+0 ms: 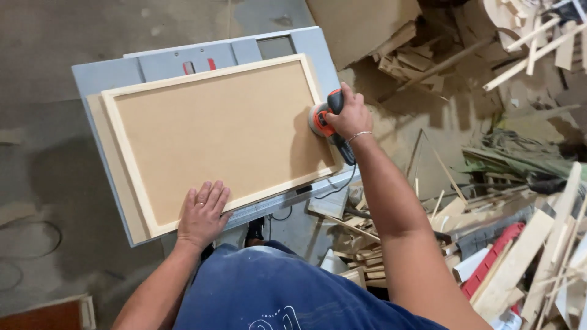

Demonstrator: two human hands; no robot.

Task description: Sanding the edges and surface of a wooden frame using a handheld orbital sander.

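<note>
Grey table (pixel 98 76) at left, framed wooden panel (pixel 220 131) lying flat on top, filling most of it. Left hand (pixel 202 214) open, fingers spread, palm pressed flat on panel's near edge. Right hand (pixel 348 116) closed around orange-and-black sander (pixel 323 117), gripping from above, sander sitting on panel's right edge. Far right: heap of scrap wood (pixel 520 244) on floor, just beside table.

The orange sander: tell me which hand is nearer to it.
Right. The right hand grips the orange sander at the framed panel's far right edge; the left hand lies flat on the panel's near edge, well apart from it.
</note>
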